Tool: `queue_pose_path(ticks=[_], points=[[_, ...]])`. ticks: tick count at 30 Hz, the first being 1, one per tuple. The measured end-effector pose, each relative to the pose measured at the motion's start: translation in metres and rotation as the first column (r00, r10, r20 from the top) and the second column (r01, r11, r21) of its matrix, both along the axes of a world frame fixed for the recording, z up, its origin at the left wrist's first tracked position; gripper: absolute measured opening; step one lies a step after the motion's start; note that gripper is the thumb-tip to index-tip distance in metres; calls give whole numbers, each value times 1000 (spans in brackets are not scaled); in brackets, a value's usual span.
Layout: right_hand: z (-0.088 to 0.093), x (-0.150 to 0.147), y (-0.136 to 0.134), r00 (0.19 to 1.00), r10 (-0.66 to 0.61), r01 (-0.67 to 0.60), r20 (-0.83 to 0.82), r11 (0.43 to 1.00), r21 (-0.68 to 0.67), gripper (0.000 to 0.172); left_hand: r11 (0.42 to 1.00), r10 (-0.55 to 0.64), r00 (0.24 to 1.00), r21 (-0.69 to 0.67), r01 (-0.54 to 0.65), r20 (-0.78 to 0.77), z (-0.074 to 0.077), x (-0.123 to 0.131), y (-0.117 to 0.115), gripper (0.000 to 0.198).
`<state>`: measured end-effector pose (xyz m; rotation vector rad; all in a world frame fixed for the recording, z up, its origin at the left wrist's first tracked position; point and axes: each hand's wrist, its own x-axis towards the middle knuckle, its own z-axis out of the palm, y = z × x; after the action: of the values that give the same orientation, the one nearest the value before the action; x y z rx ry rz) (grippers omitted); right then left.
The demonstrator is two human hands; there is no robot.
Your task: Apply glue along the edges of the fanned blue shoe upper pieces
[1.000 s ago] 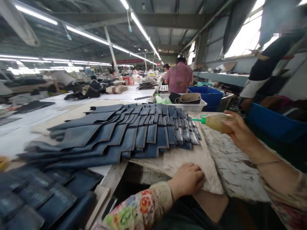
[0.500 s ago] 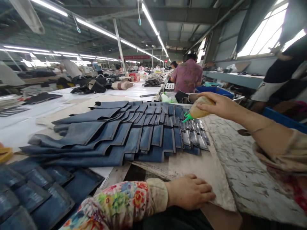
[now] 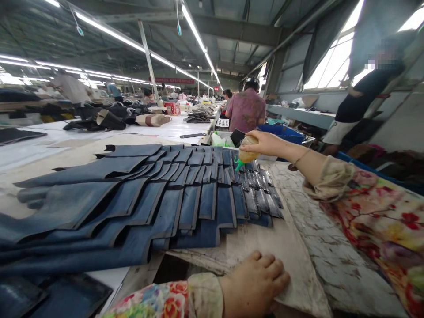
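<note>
The bottle [image 3: 247, 156] is tilted inside the right hand [image 3: 269, 143], fingers clamped around it, above the blue pieces [image 3: 190, 201]; too hard a squeeze could flood them. The left hand [image 3: 253, 282] lies palm-down, fingers slightly apart, holding nothing visible.

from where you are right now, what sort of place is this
Probably a factory workshop, perhaps for bags or similar goods: overlapping blue pieces lie in rows up close, a long white table stretches away, and strip lights line the roof.
</note>
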<state>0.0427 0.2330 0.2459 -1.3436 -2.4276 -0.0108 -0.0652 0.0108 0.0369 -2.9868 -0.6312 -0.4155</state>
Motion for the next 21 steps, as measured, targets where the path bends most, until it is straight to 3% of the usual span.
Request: queue_pose_path(ticks=[4, 9, 21], points=[[-7, -3, 10, 1000, 13, -13, -21, 1000, -12, 59, 1000, 7, 1000, -16, -7, 5, 1, -5, 5, 45], [-27, -7, 28, 990, 71, -73, -120, 997, -11, 54, 1000, -14, 999, -9, 15, 35, -11, -3, 8, 51], [-67, -10, 57, 965, -36, 33, -260, 999, -13, 51, 1000, -20, 999, 5, 20, 50, -12, -2, 9, 47]])
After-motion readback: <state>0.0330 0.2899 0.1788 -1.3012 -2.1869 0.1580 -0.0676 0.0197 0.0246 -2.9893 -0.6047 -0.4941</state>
